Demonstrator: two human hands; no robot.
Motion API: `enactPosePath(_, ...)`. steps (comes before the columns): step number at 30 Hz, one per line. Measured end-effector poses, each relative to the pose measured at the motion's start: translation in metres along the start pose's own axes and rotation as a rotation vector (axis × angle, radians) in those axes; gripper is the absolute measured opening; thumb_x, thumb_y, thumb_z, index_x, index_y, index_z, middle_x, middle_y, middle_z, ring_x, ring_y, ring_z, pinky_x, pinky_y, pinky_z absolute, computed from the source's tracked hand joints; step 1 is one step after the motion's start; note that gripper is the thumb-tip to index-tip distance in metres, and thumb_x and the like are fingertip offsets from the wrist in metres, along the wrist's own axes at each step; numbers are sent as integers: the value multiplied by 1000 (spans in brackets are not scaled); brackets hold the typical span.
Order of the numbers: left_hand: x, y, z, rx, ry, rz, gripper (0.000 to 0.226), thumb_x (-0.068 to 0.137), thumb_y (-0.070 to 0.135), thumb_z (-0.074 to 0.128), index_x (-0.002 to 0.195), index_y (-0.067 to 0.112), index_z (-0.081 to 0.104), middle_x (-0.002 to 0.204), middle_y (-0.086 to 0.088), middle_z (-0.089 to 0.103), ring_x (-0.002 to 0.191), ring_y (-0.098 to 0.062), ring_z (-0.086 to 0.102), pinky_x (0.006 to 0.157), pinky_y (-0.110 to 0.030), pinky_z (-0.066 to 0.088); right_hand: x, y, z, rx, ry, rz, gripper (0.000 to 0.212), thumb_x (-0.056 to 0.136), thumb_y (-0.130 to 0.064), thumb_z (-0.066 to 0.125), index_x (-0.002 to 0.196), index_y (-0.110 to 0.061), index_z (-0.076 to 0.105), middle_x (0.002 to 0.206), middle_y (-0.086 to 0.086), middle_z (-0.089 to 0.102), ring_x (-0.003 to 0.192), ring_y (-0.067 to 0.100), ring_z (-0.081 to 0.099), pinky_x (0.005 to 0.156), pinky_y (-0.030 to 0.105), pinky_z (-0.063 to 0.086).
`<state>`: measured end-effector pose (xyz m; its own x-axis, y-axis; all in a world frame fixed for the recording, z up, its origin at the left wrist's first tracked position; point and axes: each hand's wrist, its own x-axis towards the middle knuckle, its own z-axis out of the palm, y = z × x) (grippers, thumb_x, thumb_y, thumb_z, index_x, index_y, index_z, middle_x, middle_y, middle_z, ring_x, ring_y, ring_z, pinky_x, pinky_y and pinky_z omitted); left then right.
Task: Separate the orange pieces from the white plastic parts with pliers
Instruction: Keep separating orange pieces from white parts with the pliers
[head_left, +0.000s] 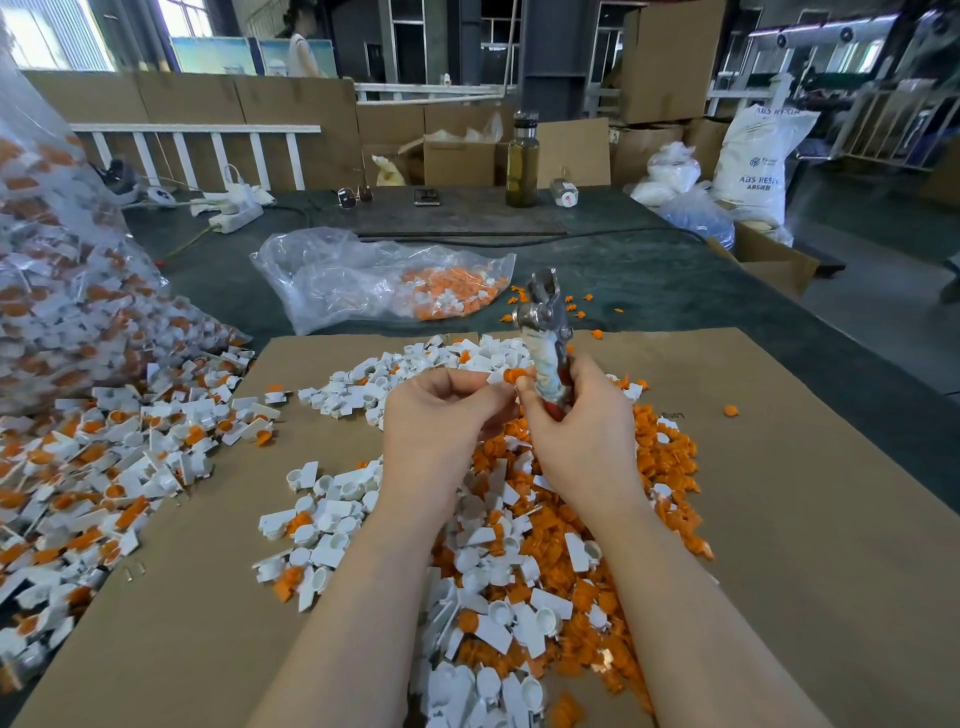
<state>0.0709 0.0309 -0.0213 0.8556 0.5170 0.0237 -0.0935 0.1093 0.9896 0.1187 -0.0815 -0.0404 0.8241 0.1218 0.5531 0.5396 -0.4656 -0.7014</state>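
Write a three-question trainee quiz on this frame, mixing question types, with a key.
1. True or false: the right hand grips the pliers with the tool head pointing up and away from the person.
2. Multiple choice: what do the left hand's fingers pinch? A) a glass bottle B) a white plastic part with an orange piece C) sunglasses
3. Fill in: the sorted pile lies on a sheet of brown ____.

Key: 1 true; 2 B; 3 cardboard.
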Motion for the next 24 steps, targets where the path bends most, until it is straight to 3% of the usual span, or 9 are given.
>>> enactPosePath(6, -1, 0, 0, 123, 38, 68, 12, 75, 11, 84, 72, 17, 74, 72, -7, 75, 77, -28, 75, 76, -40, 61, 1, 0, -1, 6, -9, 5, 14, 90, -30, 66, 92, -25, 53, 75, -20, 54, 68, -2, 56, 54, 10, 36)
enactPosePath(10, -3, 3, 1, 195, 35, 99, 17, 75, 11, 84, 66, 22, 74, 70, -1, 75, 76, -26, 74, 80, -46, 61, 0, 0, -1, 11, -17, -3, 14, 89, -25, 67, 87, -23, 53, 71, -16, 55, 63, 3, 54, 53, 18, 36)
enactPosePath(15, -2, 4, 1, 266, 31, 127, 17, 77, 12, 82, 67, 24, 73, 69, 3, 75, 74, -21, 74, 77, -42, 62, 1, -1, -4, -1, -48, 5, 23, 87, -23, 69, 82, -30, 47, 68, -18, 51, 60, 1, 52, 53, 16, 33)
enactPosePath(24, 2, -1, 2, 362, 93, 142, 12, 78, 25, 81, 72, 25, 71, 69, 7, 73, 70, -11, 71, 66, -27, 59, 5, 0, -7, 5, -164, 11, 7, 85, -19, 64, 91, -18, 60, 73, -7, 60, 67, 11, 57, 57, 34, 48)
